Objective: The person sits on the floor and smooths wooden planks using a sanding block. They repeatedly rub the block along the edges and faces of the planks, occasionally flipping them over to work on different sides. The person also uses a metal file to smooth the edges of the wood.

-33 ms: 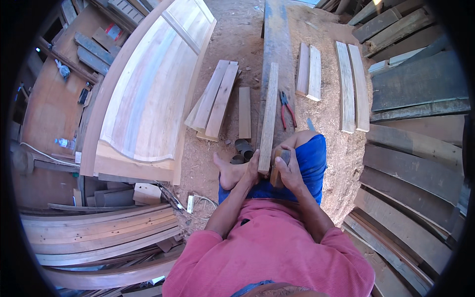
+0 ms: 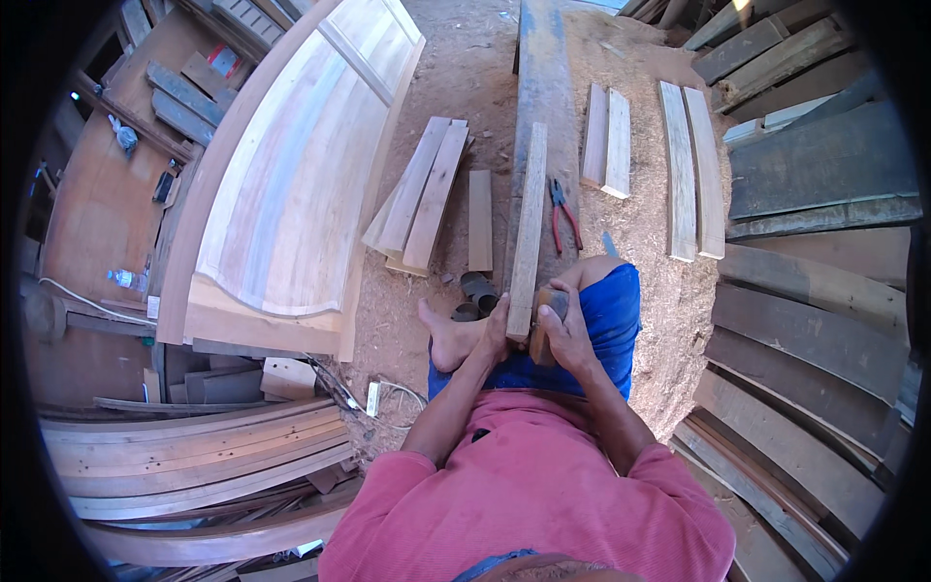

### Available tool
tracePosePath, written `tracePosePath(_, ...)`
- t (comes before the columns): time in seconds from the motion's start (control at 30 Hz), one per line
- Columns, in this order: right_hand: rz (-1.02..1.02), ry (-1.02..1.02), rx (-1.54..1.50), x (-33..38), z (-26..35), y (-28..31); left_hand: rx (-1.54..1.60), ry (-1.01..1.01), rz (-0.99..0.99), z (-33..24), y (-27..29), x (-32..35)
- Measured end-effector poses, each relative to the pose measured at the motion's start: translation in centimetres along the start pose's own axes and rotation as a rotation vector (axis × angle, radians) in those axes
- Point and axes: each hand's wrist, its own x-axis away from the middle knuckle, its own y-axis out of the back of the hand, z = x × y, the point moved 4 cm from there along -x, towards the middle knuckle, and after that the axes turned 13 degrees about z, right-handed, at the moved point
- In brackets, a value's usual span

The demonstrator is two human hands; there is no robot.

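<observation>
L hand [image 2: 495, 328] is gripping wood strip [image 2: 529, 233] at near end, strip extending fwd over bench [image 2: 543, 87]; R hand [image 2: 572, 335] is clamping a block [image 2: 545, 341] just beside it. Strip could be slipping if L grip's loosening, poss. knocking pliers [image 2: 557, 197]. Red-white label [image 2: 223, 63], upper L, is showing too small to read.

brown floor [image 2: 493, 116], pale shavings [image 2: 652, 291], bright patch [image 2: 669, 400] right

the wooden block [image 2: 543, 346] in the right hand [image 2: 572, 335] has shifted barely perceptibly.
</observation>
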Motion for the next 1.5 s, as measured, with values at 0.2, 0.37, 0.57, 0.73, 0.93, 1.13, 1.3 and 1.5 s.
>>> tracePosePath(0.2, 0.002, 0.051, 0.168, -0.4, -1.4, -2.3, 0.164, -0.074, -0.093, 0.2, -0.3, -0.1)
tracePosePath(0.37, -0.053, 0.049, 0.269, -5.7, -2.9, -0.1, -0.001, -0.167, 0.046, 0.3, 2.0, -0.7)
tracePosePath(0.57, -0.147, 0.019, 0.041, -11.0, -4.1, 5.4, -0.081, 0.026, 0.055, -3.0, -0.7, 0.0)
tracePosePath(0.73, -0.113, -0.006, -0.256, -8.6, -7.0, 7.5, -0.043, 0.056, -0.032, -8.6, -2.3, 3.8)
tracePosePath(0.93, -0.027, -0.042, -0.186, -9.3, -5.6, 6.2, -0.346, 0.144, 0.019, -7.8, -0.1, 5.6)
tracePosePath(1.13, 0.029, -0.051, -0.296, -9.0, -6.6, 6.9, -0.111, -0.121, -0.03, -4.2, -1.1, 5.9)
tracePosePath(1.3, 0.073, -0.07, -0.532, -10.0, -7.5, 6.7, -0.196, -0.245, -0.178, -3.3, -1.7, 6.3)
tracePosePath(1.5, 0.096, -0.102, -0.548, -10.8, -7.6, 6.4, -1.237, -0.104, -0.455, -9.1, -2.3, 4.4)
